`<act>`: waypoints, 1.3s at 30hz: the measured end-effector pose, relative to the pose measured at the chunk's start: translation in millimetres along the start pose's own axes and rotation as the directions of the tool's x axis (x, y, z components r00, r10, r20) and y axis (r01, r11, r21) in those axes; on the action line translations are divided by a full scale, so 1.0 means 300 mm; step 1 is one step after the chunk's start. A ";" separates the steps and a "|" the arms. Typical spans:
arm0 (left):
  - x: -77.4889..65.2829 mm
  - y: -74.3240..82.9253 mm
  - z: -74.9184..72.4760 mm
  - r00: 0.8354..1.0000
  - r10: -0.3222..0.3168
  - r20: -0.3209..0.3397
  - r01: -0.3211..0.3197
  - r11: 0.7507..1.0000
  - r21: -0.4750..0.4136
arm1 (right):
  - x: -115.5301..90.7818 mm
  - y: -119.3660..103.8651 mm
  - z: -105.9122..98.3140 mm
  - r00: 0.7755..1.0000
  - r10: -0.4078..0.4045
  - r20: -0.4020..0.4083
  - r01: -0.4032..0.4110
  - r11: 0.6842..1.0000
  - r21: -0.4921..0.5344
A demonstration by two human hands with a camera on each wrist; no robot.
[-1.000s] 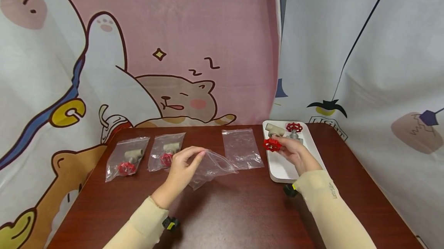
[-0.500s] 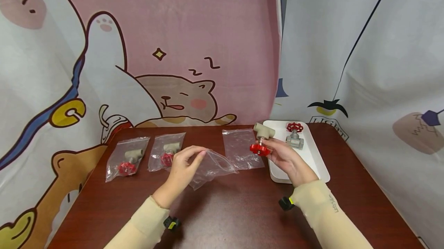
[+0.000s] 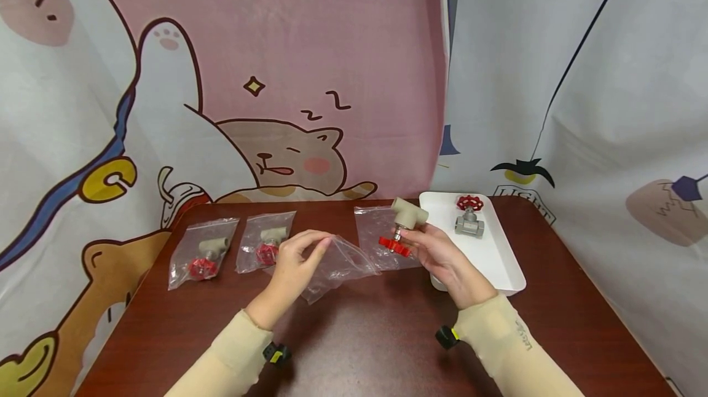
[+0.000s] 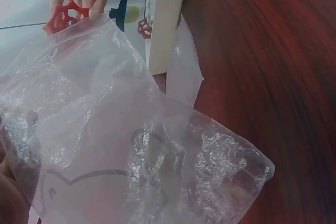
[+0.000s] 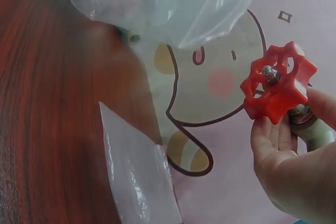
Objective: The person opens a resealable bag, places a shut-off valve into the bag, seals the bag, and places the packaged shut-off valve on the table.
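My right hand (image 3: 437,252) holds a grey valve with a red handwheel (image 3: 402,228) in the air, just left of the white tray (image 3: 498,262). The right wrist view shows that red handwheel (image 5: 278,88) close up, my fingers (image 5: 273,145) curled round the stem below it. My left hand (image 3: 295,262) pinches the mouth of a clear plastic bag (image 3: 337,265) lifted off the table; the left wrist view is filled by this crumpled bag (image 4: 131,150). The valve is a short way right of the bag's mouth.
A second valve (image 3: 469,216) with a red wheel stands on the tray. Two bagged valves (image 3: 201,252) (image 3: 265,246) lie at the table's back left. An empty flat bag (image 3: 381,237) lies behind the held valve. Cartoon curtains hang behind the dark wooden table (image 3: 376,348).
My right hand has lifted the valve off the tray and carried it left toward the bag. The left hand and its bag have hardly moved.
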State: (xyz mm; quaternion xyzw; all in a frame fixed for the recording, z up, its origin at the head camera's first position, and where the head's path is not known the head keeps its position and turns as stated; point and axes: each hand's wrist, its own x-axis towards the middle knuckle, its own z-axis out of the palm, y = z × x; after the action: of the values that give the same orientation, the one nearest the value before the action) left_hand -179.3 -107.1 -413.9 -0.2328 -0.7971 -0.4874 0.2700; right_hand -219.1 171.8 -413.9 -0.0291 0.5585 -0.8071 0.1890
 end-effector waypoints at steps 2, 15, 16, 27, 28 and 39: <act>0.000 -0.011 0.002 1.000 -0.008 0.004 0.008 1.000 0.002 | -0.002 0.002 0.012 1.000 -0.008 -0.005 0.008 1.000 -0.010; 0.025 0.002 0.014 0.997 -0.075 -0.021 0.076 0.997 0.010 | -0.034 0.022 0.127 0.964 -0.197 -0.180 0.153 0.961 -0.232; 0.027 0.003 0.016 0.996 -0.088 -0.026 0.089 0.996 0.000 | -0.035 0.026 0.137 0.954 -0.224 -0.199 0.170 0.952 -0.256; 0.051 0.123 0.002 0.968 -0.251 -0.006 0.250 0.966 -0.062 | -0.064 0.044 0.242 0.776 -0.606 -0.172 0.502 0.760 -0.412; 0.051 0.124 0.002 0.966 -0.259 -0.001 0.258 0.964 -0.070 | -0.073 0.040 0.255 0.758 -0.631 -0.165 0.516 0.735 -0.440; 0.048 0.125 0.012 0.963 -0.268 0.017 0.268 0.956 -0.120 | -0.095 0.045 0.308 0.639 -0.767 -0.055 0.606 0.546 -0.579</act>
State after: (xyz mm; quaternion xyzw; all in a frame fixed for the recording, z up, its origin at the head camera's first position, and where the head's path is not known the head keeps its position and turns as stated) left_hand -167.1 -86.8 -381.3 -0.1387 -0.7902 -0.5670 0.1866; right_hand -165.2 95.1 -387.0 -0.1734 0.7143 -0.6305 -0.2493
